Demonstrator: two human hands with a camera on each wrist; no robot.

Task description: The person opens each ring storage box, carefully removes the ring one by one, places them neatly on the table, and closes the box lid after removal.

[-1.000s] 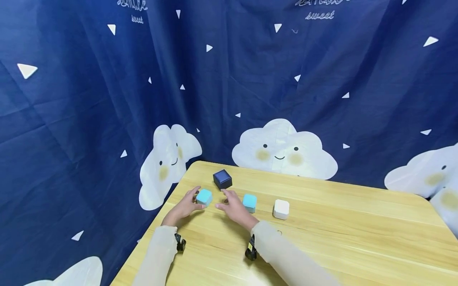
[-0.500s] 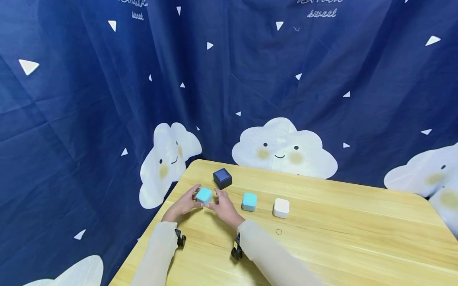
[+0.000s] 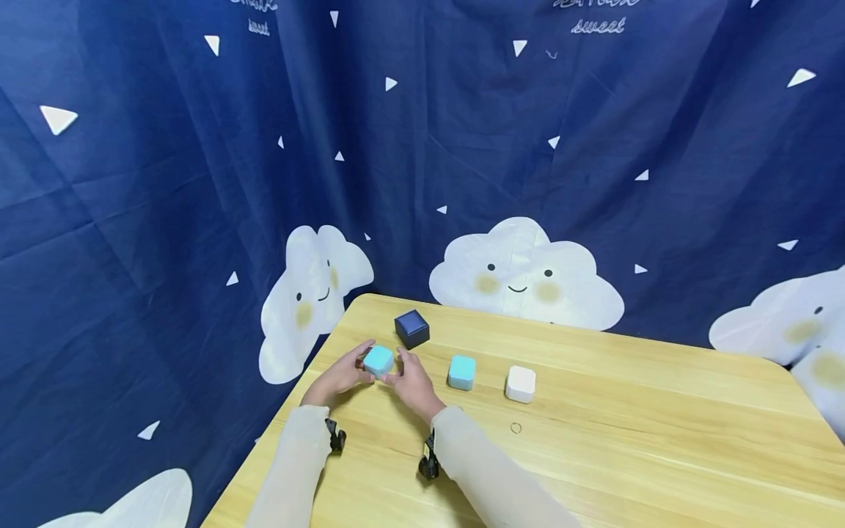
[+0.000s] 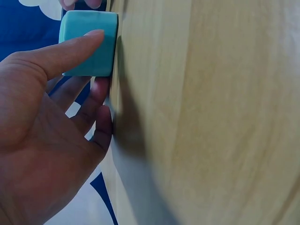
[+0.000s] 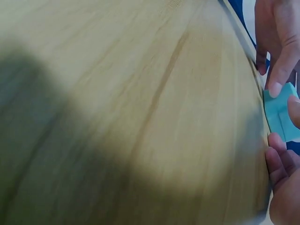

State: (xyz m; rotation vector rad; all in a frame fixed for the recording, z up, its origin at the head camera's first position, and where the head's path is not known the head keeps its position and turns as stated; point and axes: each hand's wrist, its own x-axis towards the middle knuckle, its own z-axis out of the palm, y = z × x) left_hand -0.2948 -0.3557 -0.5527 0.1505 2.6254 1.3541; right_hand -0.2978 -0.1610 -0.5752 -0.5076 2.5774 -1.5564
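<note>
A small turquoise box [image 3: 379, 361] with rounded corners sits on the table between both hands. My left hand [image 3: 342, 375] grips it from the left, and in the left wrist view its thumb lies across the front of the turquoise box [image 4: 86, 23]. From the right, my right hand [image 3: 412, 383] holds the same box with its thumb at the near side. In the right wrist view both thumbs meet the turquoise box [image 5: 277, 117]. The far side of the box and some fingertips are hidden.
A dark blue box [image 3: 412, 329] stands just behind the hands. To the right are a second turquoise box [image 3: 461, 372] and a white box [image 3: 521, 384]. A thin ring [image 3: 516, 428] lies nearer on the wooden table [image 3: 627, 418]. A blue curtain [image 3: 462, 132] hangs behind.
My right hand has moved left, away from the second turquoise box and onto the one at my left hand. The ring, earlier mostly covered by my right sleeve, now shows fully.
</note>
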